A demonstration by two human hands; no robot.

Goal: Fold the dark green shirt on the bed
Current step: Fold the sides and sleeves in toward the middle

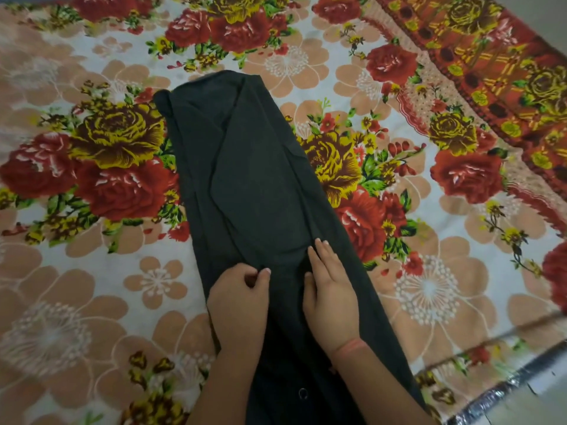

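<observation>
Head view, bed surface. Left portion: floral bedsheet (92, 179), red and yellow roses with peach flowers on a pale ground; no containers in view. Centre: dark green shirt (251, 179) lies on the sheet, folded lengthwise into a narrow strip with both sides turned in over the middle. Long axis runs from the near edge, under the forearms, away from the camera and tilts slightly to the left at the far end; far end is the narrower one. Overlapping layers show as diagonal creases along the strip. A small round button or snap shows on dark fabric between the forearms at the near edge. Left hand (239, 296) sits on the near part of the shirt, fingers curled, thumb and forefinger pinching a small ridge of cloth. Right hand (329, 289), just beside it, lies flat on the shirt, fingers extended and together, pressing the fabric; a thin reddish thread (349, 346) circles its wrist. Right portion: patterned red border of the sheet (478, 56), then the bed's edge at lower right.
</observation>
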